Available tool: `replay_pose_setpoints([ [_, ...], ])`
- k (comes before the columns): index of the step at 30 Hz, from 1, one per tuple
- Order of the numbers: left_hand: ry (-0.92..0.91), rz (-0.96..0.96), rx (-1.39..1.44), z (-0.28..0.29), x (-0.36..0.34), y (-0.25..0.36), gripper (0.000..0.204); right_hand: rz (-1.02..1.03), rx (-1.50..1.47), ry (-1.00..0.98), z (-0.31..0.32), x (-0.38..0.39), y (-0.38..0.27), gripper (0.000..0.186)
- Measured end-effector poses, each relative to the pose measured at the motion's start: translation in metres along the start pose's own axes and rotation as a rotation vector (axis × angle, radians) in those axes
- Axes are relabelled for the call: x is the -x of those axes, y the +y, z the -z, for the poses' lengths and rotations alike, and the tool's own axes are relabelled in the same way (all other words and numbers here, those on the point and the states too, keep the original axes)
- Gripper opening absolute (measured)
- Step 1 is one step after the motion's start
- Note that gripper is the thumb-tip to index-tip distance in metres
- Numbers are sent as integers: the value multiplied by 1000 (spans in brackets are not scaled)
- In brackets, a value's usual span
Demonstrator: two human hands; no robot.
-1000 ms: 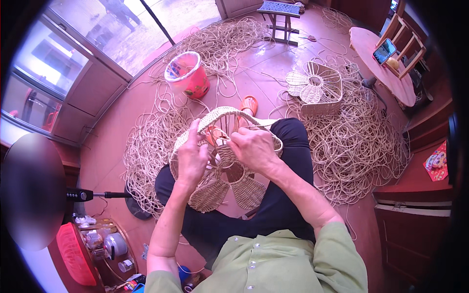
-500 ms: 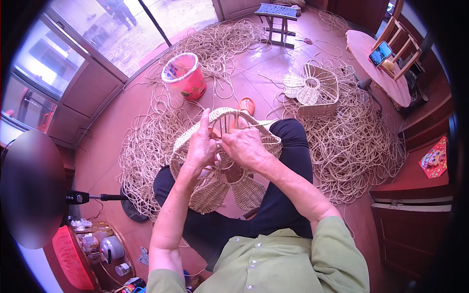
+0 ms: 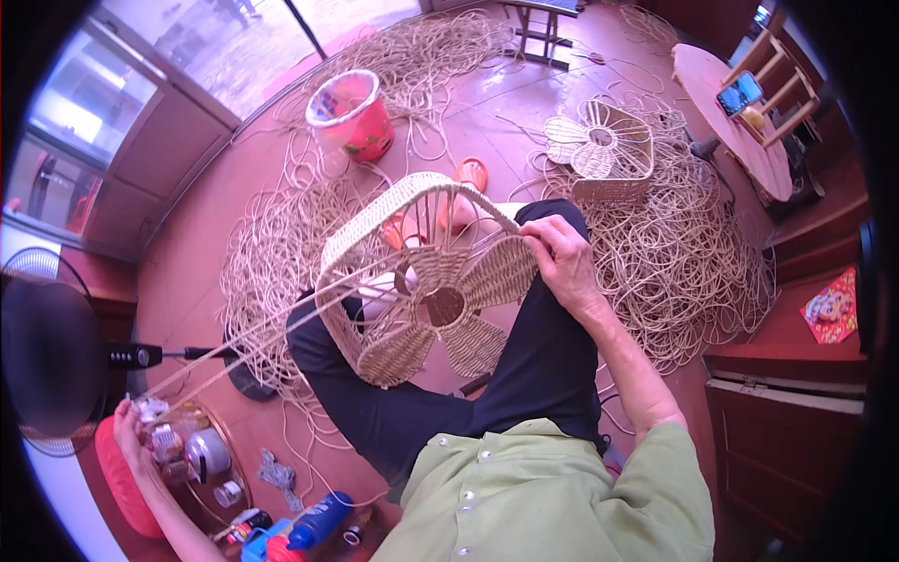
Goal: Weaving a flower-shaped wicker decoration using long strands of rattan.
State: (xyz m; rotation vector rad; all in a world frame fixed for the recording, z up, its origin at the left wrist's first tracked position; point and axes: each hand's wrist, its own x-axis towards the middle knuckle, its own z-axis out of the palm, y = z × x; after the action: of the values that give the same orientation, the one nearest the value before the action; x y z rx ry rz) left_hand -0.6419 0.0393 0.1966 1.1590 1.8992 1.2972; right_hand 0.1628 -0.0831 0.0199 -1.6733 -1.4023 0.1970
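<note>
A woven straw-coloured basket piece (image 3: 400,199) rests across my lap, with a curved side band and a flower of woven petals (image 3: 401,352) around a central hole. Bare stakes fan between band and petals at the far side. My right hand (image 3: 567,264) is closed on the right edge of the piece, thumb and fingers pinching where a petal meets the band. Far out at the left, my left hand (image 3: 131,438) is closed on a cord (image 3: 251,352), which runs taut in two strands back to the flower. Its fingertips are small and partly hidden.
Loose cord heaps lie left (image 3: 272,244) and right (image 3: 674,281). A red bucket (image 3: 367,131) stands ahead; a similar flower basket (image 3: 613,190) sits on the right heap. At left are a fan (image 3: 51,347) and a low table with jars (image 3: 208,454). A blue bottle (image 3: 320,521) lies nearby.
My left hand has swung from the basket piece out to the far left, drawing the cord taut. My right hand has moved from the stakes to the piece's right edge. The petals are now uncovered.
</note>
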Motion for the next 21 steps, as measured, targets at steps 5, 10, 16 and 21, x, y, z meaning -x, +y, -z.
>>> replay_pose_setpoints([
  [5,406,247,-1147,33,-53,-14,71,282,155,7,-35,-2,-20,27],
  [10,-2,-1019,-978,-252,130,66,36,346,287,-13,-60,-1,-22,33],
  [16,-393,-1152,-908,-384,229,29,46,341,269,-52,-73,-1,-24,32],
  [21,-485,-629,-472,-373,206,23,16,335,230,-51,-73,-1,-25,32],
])
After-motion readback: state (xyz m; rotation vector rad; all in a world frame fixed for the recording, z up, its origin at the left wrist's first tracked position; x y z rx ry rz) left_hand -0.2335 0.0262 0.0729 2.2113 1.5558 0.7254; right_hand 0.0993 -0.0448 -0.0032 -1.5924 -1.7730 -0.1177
